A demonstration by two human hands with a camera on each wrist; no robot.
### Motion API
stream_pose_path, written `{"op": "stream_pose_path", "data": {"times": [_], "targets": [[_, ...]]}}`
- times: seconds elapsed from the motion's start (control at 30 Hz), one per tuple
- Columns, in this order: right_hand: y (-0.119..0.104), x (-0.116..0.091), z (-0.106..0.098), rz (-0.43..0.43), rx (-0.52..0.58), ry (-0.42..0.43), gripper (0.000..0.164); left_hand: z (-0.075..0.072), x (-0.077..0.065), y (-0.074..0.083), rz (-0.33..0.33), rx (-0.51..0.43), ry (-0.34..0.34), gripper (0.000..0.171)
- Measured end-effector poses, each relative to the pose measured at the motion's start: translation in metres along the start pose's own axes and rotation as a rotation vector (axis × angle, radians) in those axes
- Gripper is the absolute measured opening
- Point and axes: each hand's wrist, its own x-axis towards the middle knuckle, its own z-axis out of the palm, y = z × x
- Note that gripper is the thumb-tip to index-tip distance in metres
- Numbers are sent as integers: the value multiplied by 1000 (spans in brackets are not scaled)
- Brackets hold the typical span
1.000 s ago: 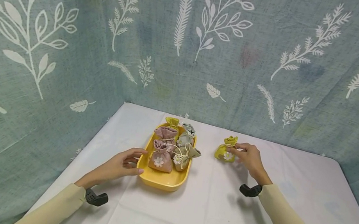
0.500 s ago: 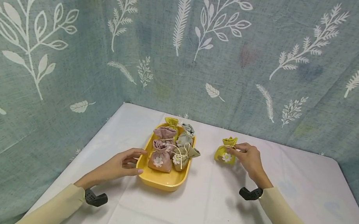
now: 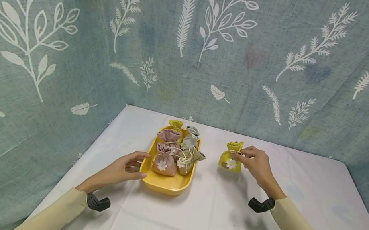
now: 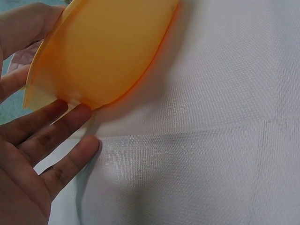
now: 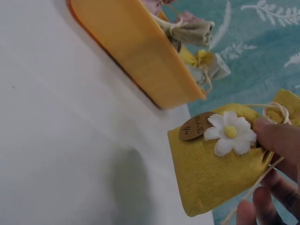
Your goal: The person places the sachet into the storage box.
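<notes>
My right hand [image 3: 257, 164] pinches a yellow-green drawstring pouch [image 3: 230, 164] by its tied neck, to the right of the tray. In the right wrist view the pouch [image 5: 215, 173] shows a white cloth flower and a round brown tag, with a cream cord at the neck. My left hand [image 3: 126, 168] holds the left side of a yellow plastic tray [image 3: 164, 189]. Its thumb and index finger reach over the rim, while the other fingers [image 4: 51, 136] spread along the outer wall. Several pouches stand in the tray: pink ones [image 3: 164, 164], an olive one [image 3: 185, 162], a grey one [image 3: 190, 138] and a yellow-green one [image 3: 176, 124].
A white cloth covers the table [image 3: 166, 226]. Blue-green curtains [image 3: 177, 69] with white leaf prints hang behind and to the left. A black device [image 3: 98, 202] sits on the left wrist and another black device [image 3: 261, 205] on the right.
The pouch in my right hand has risen and come slightly toward me, standing more upright. My left hand and the tray stay in place.
</notes>
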Motion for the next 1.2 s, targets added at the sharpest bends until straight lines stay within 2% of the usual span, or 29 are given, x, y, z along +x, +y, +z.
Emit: {"op": "stream_pose_path", "data": {"times": [0.3, 0.73, 1.03, 1.2], "targets": [[-13, -14, 5, -46, 10, -33, 29, 1, 0, -1, -7, 8, 0, 69], [-33, -34, 12, -104, 37, -64, 27, 0, -2, 0, 13, 8, 5, 70], [-46, -41, 22, -137, 44, -93, 25, 1, -1, 0, 3, 16, 7, 71], [-51, -41, 29, -153, 69, -110, 22, 1, -1, -2, 20, 3, 1, 69]]}}
